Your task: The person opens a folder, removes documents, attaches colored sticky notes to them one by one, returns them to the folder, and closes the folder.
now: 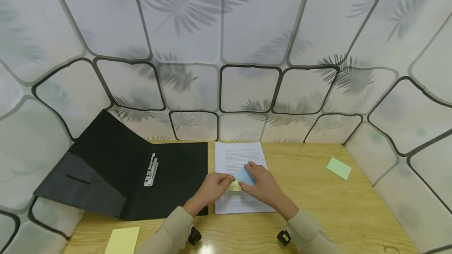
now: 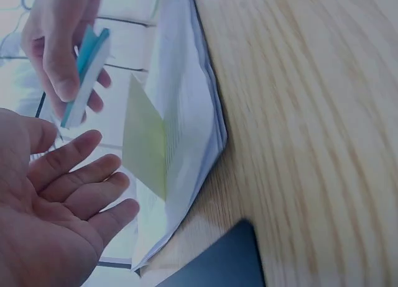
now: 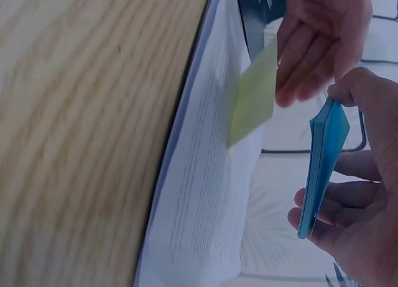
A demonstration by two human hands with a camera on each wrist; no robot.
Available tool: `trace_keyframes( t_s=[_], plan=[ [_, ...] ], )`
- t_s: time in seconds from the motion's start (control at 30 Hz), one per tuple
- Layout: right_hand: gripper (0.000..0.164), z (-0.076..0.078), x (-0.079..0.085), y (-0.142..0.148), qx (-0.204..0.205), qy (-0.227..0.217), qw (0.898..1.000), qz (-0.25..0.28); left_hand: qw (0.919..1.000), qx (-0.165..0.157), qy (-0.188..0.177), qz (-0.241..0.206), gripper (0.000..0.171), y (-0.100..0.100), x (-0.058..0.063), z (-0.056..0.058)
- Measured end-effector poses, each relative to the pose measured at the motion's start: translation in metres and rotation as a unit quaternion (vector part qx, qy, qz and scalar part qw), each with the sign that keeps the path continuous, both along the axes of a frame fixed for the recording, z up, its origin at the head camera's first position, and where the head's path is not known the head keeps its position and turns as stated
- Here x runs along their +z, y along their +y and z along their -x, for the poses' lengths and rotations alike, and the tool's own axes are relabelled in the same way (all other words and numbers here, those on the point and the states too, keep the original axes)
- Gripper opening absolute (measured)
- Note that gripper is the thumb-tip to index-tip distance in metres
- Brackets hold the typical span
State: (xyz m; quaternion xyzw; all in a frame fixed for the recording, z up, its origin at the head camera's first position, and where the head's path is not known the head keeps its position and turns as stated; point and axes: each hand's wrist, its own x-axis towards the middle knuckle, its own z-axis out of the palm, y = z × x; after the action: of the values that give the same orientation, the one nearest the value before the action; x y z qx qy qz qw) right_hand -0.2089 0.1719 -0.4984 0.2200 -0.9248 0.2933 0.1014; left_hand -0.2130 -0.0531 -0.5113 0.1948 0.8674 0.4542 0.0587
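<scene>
A blue sticky-note pad [image 1: 246,176] is in my right hand [image 1: 263,184]. The right thumb and fingers grip its edges over the printed sheets [image 1: 243,204], as the right wrist view [image 3: 324,156] also shows. A yellow sticky note [image 2: 144,141] stands up from the top sheet, one edge against the page. Close beside that note and the pad is my left hand [image 1: 213,188]. Its fingers bend loosely in the left wrist view, palm showing, and nothing is visible between them. In the head view the hands partly cover the note.
Left of the sheets lies an open black binder [image 1: 176,175] with a metal clip [image 1: 151,171], its cover leaning up. A yellow sticky-note pad [image 1: 122,240] is at the table's front left. Green sticky notes [image 1: 339,168] lie at the right. A patterned curtain [image 1: 250,89] surrounds the wooden table [image 1: 310,191].
</scene>
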Motion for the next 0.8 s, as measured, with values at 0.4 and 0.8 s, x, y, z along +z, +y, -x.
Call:
trace_keyframes(
  t_s=[0.4, 0.8],
  plan=[
    [0.059, -0.006, 0.000, -0.018, 0.006, -0.002, 1.000, 0.001, 0.9891, 0.059, -0.071, -0.114, 0.031, 0.000, 0.002, 0.000],
    [0.075, -0.013, 0.008, -0.020, 0.047, -0.046, 0.998, 0.007, 0.9449, 0.132, -0.182, -0.238, 0.033, -0.005, 0.001, 0.002]
  ],
)
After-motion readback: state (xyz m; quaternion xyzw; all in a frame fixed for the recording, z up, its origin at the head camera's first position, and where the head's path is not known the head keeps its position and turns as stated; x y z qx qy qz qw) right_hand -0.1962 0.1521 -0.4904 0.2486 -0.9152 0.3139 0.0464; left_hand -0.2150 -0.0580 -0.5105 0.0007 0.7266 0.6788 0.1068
